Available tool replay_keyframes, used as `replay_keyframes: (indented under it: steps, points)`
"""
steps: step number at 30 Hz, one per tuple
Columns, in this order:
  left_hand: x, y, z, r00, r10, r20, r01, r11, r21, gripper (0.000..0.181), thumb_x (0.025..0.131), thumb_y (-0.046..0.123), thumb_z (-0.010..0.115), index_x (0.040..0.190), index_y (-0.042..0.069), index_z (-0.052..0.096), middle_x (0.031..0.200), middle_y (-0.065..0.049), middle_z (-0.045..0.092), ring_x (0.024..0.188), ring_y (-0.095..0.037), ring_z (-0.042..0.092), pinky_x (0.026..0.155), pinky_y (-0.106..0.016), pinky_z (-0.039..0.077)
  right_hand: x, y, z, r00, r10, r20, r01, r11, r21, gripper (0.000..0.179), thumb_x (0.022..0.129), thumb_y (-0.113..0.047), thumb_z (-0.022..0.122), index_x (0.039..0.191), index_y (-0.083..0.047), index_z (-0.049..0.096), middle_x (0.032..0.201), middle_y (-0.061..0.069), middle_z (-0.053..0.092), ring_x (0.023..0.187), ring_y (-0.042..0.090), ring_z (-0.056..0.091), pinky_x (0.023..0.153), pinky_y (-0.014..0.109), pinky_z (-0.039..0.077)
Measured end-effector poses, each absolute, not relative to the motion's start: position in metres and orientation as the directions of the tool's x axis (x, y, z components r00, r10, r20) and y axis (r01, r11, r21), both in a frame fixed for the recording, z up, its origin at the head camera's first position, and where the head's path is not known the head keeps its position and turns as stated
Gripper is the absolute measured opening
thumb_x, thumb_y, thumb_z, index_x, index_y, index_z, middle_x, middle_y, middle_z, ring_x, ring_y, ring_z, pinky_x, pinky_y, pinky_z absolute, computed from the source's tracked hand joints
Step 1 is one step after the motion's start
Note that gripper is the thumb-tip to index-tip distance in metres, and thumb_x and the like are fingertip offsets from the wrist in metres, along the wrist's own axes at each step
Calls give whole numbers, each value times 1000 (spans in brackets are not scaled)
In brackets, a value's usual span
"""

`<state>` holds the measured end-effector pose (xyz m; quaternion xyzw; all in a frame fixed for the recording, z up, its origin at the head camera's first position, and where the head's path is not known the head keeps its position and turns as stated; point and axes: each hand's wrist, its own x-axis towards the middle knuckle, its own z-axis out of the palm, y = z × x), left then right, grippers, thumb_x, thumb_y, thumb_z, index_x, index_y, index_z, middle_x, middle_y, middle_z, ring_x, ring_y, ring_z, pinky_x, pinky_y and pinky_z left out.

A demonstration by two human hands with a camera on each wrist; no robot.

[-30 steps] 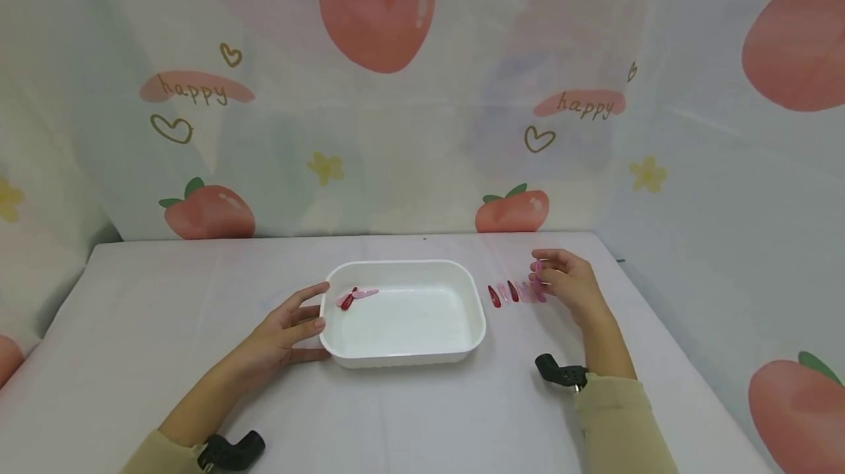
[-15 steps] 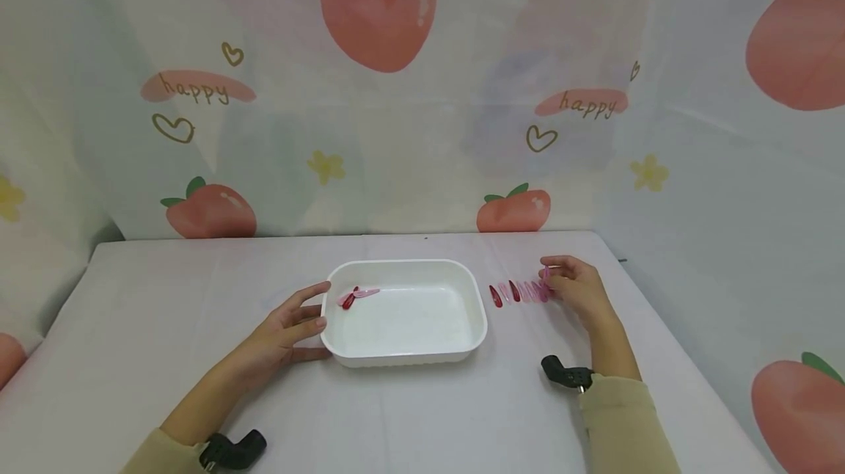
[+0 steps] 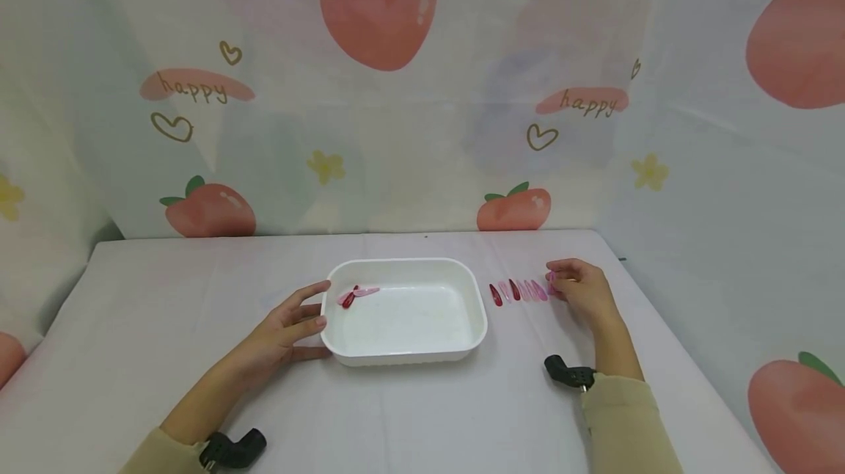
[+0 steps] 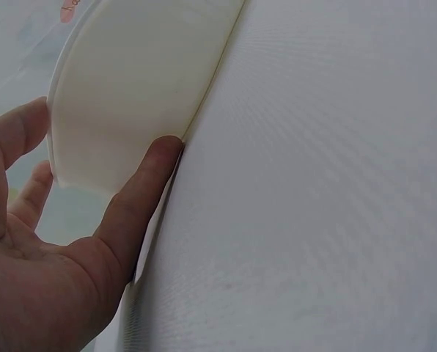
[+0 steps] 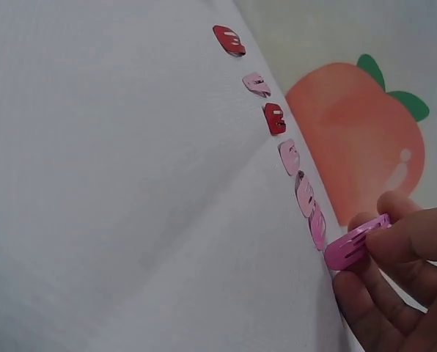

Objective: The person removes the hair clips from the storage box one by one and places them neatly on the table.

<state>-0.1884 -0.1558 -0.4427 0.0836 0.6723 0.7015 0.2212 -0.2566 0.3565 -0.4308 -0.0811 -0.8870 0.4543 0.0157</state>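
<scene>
My right hand (image 3: 584, 294) pinches a bright pink snap hair clip (image 5: 347, 246) between thumb and fingers, low over the cloth. The clip is at the right end of a row of red and pink hair clips, with a pink clip (image 5: 317, 225) close beside it. At the far end of that row lies a red clip (image 3: 495, 296). My left hand (image 3: 284, 331) rests against the left side of a white tray (image 3: 405, 359), fingers spread and fairly straight; in the left wrist view the thumb (image 4: 141, 194) touches its outer wall. Inside the tray, several red and pink clips (image 3: 366, 293) lie at the left.
The table (image 3: 396, 423) has a white cloth over it. Behind it hangs a patterned curtain (image 3: 409, 129) with fruit prints. Black wrist cameras are strapped near both sleeves (image 3: 623, 423).
My right hand has shifted to the right along the row and lowered the pink clip toward the row's right end. The left hand and tray have stayed put.
</scene>
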Motion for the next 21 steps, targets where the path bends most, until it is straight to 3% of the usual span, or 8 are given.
replay_keyframes:
  steps: [4, 10, 21]
  points:
    - [-189, -156, -443, -891, 415, -184, -198, 9, 980, 63, 102, 15, 57, 157, 24, 27, 155, -24, 28, 130, -39, 50, 94, -51, 55, -255, 354, -429, -986, 158, -52, 143, 648, -748, 32, 100, -6, 52, 131, -1, 60, 115, 21, 61, 92, 24, 65, 77, 23, 59]
    - [-189, -155, -443, -894, 406, -193, -202, 20, 979, 64, 102, 16, 58, 156, 26, 28, 155, -23, 30, 130, -37, 50, 93, -51, 56, -252, 349, -425, -984, 158, -78, 169, 720, -673, 37, 100, -9, 51, 136, -7, 59, 125, 21, 60, 105, 31, 61, 89, 37, 57]
    - [-189, -155, -443, -891, 415, -184, -198, 9, 980, 63, 102, 15, 57, 157, 24, 27, 156, -23, 28, 131, -38, 49, 94, -51, 55, -250, 348, -424, -989, 131, -74, 147, 743, -653, 37, 99, -7, 53, 136, -6, 59, 133, 22, 60, 120, 38, 55, 99, 50, 52]
